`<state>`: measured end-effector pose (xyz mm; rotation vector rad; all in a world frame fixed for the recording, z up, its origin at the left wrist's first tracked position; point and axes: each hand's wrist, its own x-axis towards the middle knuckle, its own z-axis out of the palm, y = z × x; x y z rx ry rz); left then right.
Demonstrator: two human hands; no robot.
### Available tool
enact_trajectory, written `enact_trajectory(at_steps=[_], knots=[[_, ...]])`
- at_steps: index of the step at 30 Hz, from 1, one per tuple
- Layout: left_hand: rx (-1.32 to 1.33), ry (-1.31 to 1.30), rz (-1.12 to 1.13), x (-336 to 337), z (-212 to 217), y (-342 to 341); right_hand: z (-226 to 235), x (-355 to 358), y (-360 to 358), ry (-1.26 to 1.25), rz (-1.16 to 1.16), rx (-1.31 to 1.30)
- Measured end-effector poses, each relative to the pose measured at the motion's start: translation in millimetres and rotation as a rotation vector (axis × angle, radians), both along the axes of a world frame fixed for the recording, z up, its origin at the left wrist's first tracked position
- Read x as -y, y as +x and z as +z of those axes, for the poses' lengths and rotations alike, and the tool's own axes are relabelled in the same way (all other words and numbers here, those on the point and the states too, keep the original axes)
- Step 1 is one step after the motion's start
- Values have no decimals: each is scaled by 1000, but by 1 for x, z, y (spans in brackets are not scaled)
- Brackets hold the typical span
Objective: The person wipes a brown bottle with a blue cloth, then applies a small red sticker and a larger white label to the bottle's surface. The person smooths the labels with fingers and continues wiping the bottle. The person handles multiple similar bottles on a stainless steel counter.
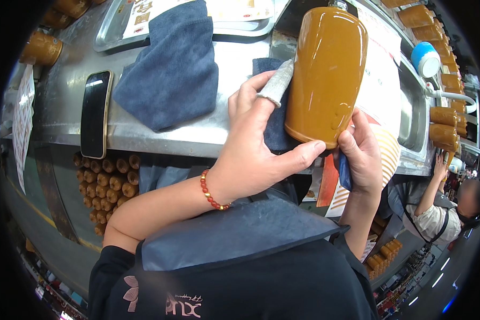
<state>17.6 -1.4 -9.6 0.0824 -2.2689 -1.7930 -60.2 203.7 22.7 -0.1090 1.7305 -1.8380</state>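
A glossy amber-brown bottle point(328, 69) lies tilted, its metal-coloured neck pointing away and its base towards me. My left hand point(253, 138) is closed on its left side, the thumb stretched across the base edge. One finger of that hand wears a grey-white fabric finger sleeve point(277, 85). At the lower right of the base, my right hand point(364, 154) has its fingers curled in a pinch, touching the bottle. A narrow blue piece point(345, 173) sticks out below those fingers; its kind cannot be made out. Beneath the bottle is a dark blue cloth point(274, 130).
On the metal bench point(234, 58) lie a folded blue towel point(170, 69) and a phone point(96, 114). A metal tray point(109, 40) is behind them. To the right are a sink point(413, 114), a blue-white container point(425, 58) and several brown bottles point(444, 136). Another person point(442, 213) works there.
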Motion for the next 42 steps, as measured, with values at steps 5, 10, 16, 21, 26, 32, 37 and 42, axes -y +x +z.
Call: enact_trajectory(at_steps=[5, 10, 16, 21, 26, 32, 37, 42], knots=[[11, -51, 26, -5, -1, -3, 0, 1, -1, -4, 1, 14], [15, -57, -32, 3, -2, 1, 2, -3, -2, -13, 32, 27], [6, 82, -70, 10, -8, 1, 2, -4, -3, -60, 47, 49], [29, -108, -14, -1, 3, -2, 3, 1, 0, -96, 10, 54], [17, -89, 9, -4, 4, -3, 3, -1, -1, -93, 43, 51], [23, -103, -14, -4, 4, -2, 5, 0, -2, -54, 50, 38], [20, -230, -79, 3, 3, 1, 3, -3, -2, -52, 52, 57], [-19, -223, -69, 2, 1, -3, 6, 3, 3, -54, -24, 68]])
